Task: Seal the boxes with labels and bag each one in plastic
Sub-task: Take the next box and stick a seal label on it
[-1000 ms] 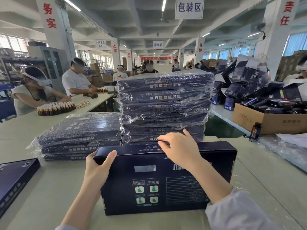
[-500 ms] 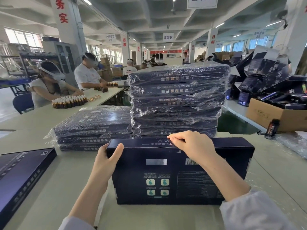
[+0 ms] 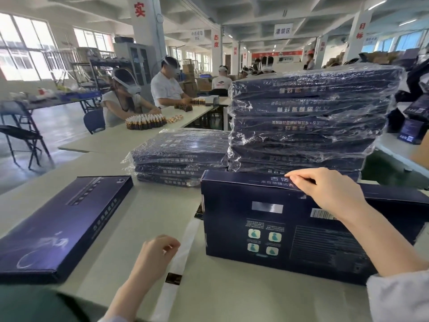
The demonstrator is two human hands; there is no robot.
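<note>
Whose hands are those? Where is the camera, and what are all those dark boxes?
Those are a worker's own two hands, no machine. The camera sits on the person's head and looks forward and down, so you see what they see. On the table one dark blue box stands on its edge. The right hand grips its top edge. The left hand hovers with curled fingers over a white strip that carries a dark label; I cannot tell if it holds anything. A second box lies flat on the left, unwrapped. Behind are two stacks of boxes already in clear plastic, a tall stack and a low stack. Further off, other people sit by rows of little brown bottles.
</note>
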